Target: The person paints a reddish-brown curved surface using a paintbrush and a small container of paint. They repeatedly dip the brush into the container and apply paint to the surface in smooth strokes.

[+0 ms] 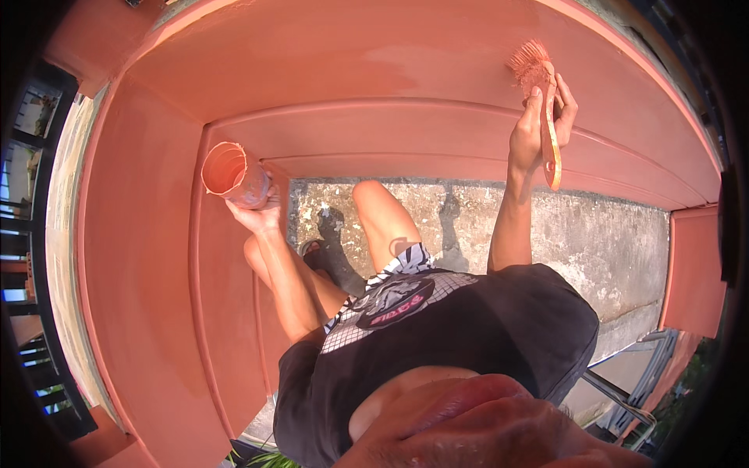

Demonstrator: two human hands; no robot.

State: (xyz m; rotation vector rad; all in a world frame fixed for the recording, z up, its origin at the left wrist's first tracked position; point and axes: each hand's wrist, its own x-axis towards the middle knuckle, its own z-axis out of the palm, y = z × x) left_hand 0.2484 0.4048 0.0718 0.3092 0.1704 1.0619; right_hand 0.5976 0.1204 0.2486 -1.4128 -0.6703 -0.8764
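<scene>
My right hand (541, 117) grips the handle of a paintbrush (550, 134), whose bristles are thick with salmon-red paint and splayed at the face of the wall (445, 70) in front of me. Wooden patches show through the paint on the handle's end. At the left, my left hand (260, 210) supports a round plastic cup (237, 175) from beneath and the side. Its mouth tilts towards the camera, and paint coats its inner wall and rim. On the wall, a darker, wet-looking area meets a lighter one with an uneven edge left of the brush.
Raised moulding (380, 100) runs along the wall and turns down the left side wall (140, 234). Worn concrete floor (608, 263) lies below. A dark railing (44, 327) stands at far left, green leaves (275, 459) at the bottom, metal bars (620, 386) at lower right.
</scene>
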